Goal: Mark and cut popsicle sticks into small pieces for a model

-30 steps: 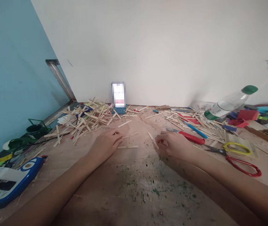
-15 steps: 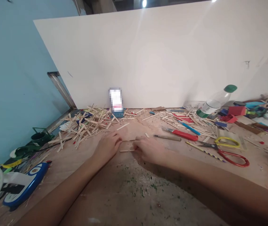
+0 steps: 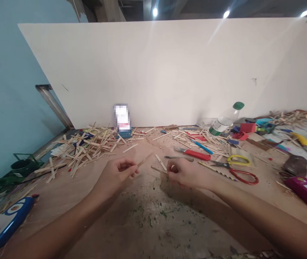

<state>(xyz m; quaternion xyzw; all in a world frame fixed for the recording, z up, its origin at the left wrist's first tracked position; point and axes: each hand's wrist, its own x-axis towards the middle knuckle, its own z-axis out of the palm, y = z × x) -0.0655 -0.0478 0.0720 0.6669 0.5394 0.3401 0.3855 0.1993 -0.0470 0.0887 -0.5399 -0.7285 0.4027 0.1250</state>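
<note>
My left hand (image 3: 119, 173) is closed in a pinch on a thin wooden craft stick (image 3: 145, 160), which points up and to the right and looks blurred. Across a small gap, my right hand (image 3: 182, 173) has its fingers pressed together on the end of another craft stick (image 3: 158, 169), whose free end points left. Between the hands, just beyond that one, a short loose stick (image 3: 160, 162) lies on the table. A slim tool with a brownish handle (image 3: 180, 158) rests right behind my right hand, partly hidden by it.
A heap of craft sticks (image 3: 88, 147) lies back left, near a propped phone (image 3: 122, 118). To the right are a red utility knife (image 3: 197, 154), scissors (image 3: 243, 176), a pencil (image 3: 218, 171) and a tilted bottle (image 3: 223, 122). A white board (image 3: 156, 72) stands behind.
My hands have moved apart, and each now holds a separate stick between its fingers. The view has turned a little to the right and up.
</note>
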